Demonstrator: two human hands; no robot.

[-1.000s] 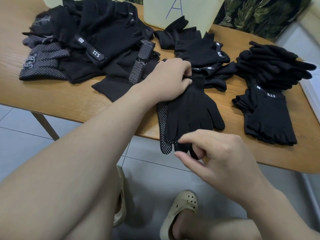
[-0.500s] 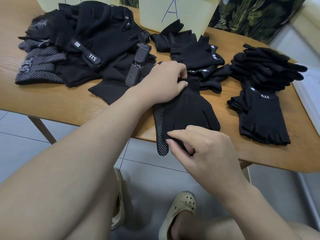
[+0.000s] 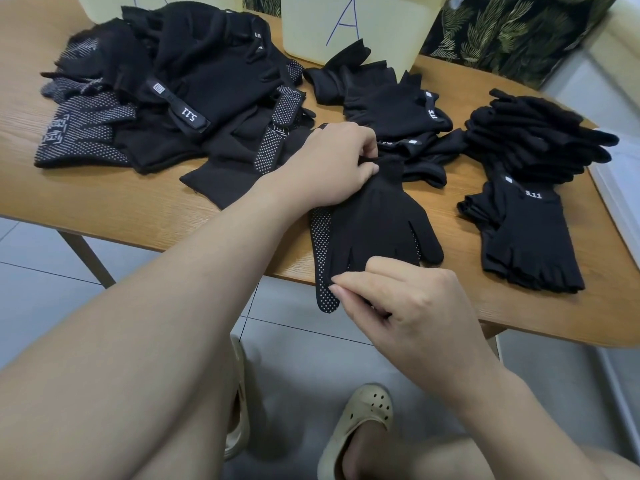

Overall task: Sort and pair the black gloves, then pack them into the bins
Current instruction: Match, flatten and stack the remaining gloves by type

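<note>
At the near edge of the worktop (image 3: 104, 206), two bare hands work on one stacked pair of black knit gloves (image 3: 374, 226). This pair lies flat with its fingers pointing toward the person and hanging just past the edge; a dotted grip finger (image 3: 322, 258) of the lower glove shows along its left side. The left hand (image 3: 332, 164) rests on the cuff end, fingers curled and pinching the cuff fabric. The right hand (image 3: 412, 306) pinches the fingertips of the pair between thumb and bent fingers. Compared with half a second ago, the right hand sits a little further onto the glove fingers and its pinch looks tighter, while the left hand has kept its hold on the cuff; the pair lies in much the same place.

Left of the hands, a loose heap of black gloves (image 3: 194, 98) spreads over the worktop, some with dotted palms and some with "5.11" straps. Behind the left hand is a smaller pile of fingerless gloves (image 3: 391, 109). To the right lie a stack of full-finger gloves (image 3: 533, 140) and, nearer, a stack of fingerless gloves labelled 5.11 (image 3: 530, 240). A pale yellow bin marked "A" (image 3: 381, 22) stands at the back, touching the smaller pile. Below, cream clogs (image 3: 363, 417) rest on grey floor tiles.
</note>
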